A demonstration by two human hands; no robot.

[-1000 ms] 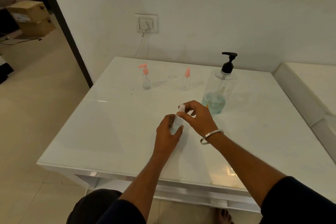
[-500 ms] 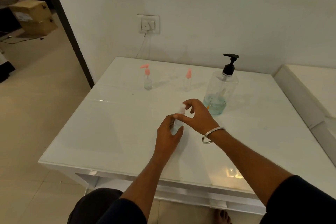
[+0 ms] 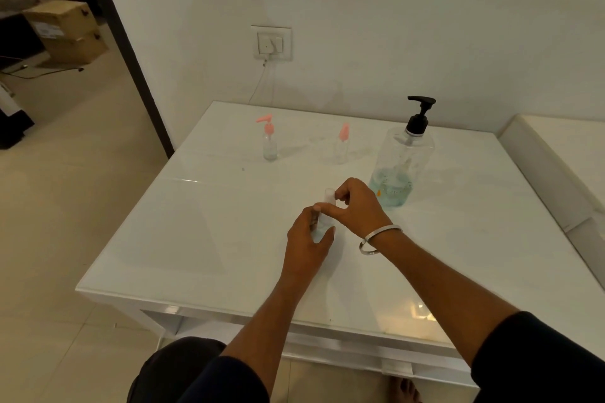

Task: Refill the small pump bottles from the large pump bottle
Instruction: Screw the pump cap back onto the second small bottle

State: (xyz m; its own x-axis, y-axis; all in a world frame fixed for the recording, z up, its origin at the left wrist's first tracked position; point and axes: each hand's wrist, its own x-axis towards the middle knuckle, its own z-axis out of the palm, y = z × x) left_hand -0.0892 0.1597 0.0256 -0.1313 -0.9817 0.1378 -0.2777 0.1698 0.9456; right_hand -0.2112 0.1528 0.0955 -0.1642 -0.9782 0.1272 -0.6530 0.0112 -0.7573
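A small clear bottle (image 3: 324, 222) with a white cap stands near the middle of the white table (image 3: 203, 239). My left hand (image 3: 307, 242) grips its body from the left. My right hand (image 3: 357, 206) pinches the cap at its top. The large clear pump bottle (image 3: 401, 167) with a black pump and a little blue liquid stands just right of my hands. Two small bottles with pink tops stand farther back: one with a pump (image 3: 269, 141) at the left, the other (image 3: 342, 145) beside it to the right.
A wall socket (image 3: 271, 42) with a cable is above the table's far edge. A second white surface (image 3: 563, 154) adjoins on the right. Cardboard boxes (image 3: 65, 29) sit on the floor through the doorway at far left.
My right hand's fingers have shifted slightly around the cap of the small bottle; both hands stay on it in the same spot. The camera has tilted a little.
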